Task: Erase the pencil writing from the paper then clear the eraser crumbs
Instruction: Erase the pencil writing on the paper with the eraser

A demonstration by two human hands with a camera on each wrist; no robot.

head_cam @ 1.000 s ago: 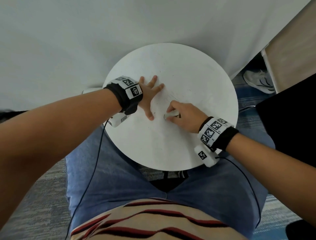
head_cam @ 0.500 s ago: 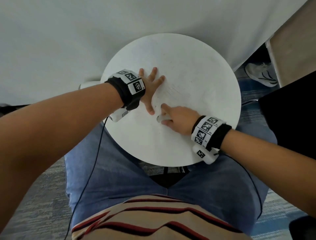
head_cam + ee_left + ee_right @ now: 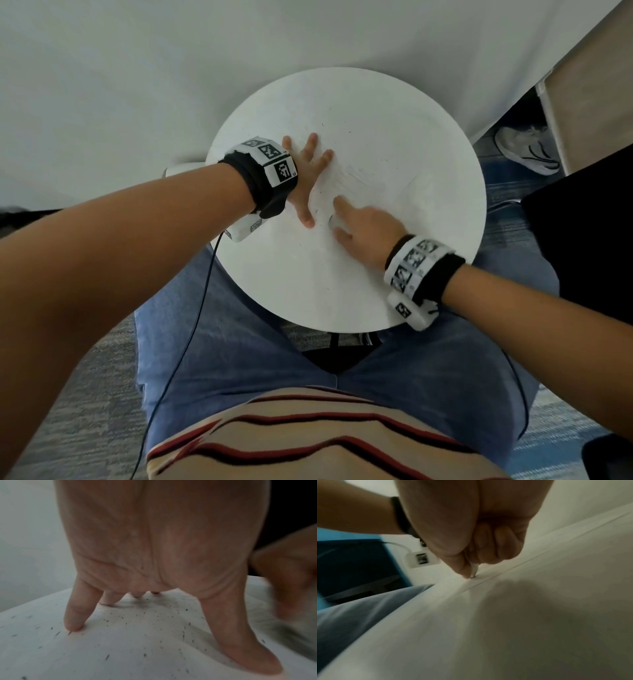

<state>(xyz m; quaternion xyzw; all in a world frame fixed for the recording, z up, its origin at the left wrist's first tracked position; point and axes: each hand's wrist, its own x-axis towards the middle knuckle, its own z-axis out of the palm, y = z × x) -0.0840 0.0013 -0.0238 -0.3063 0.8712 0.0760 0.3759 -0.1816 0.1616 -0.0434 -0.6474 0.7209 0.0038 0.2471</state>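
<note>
A white sheet of paper (image 3: 373,178) lies on the round white table (image 3: 342,308), with faint pencil marks (image 3: 359,173) near its middle. My left hand (image 3: 306,178) presses flat on the paper with spread fingers (image 3: 73,615). Dark eraser crumbs (image 3: 154,615) are scattered around and under the left hand (image 3: 154,540). My right hand (image 3: 363,229) pinches a small white eraser (image 3: 332,221) just right of the left thumb. In the right wrist view the eraser (image 3: 474,570) touches the paper, thumb and curled fingers of the right hand (image 3: 471,534) around it.
The table stands over my lap in blue jeans (image 3: 239,359), close to a white wall. A white shoe (image 3: 524,150) and a black object (image 3: 582,240) are on the right. A thin cable (image 3: 191,325) hangs from the left wrist.
My right hand has slid the eraser leftward across the paper, closer to the left thumb. The left hand has stayed pressed in place.
</note>
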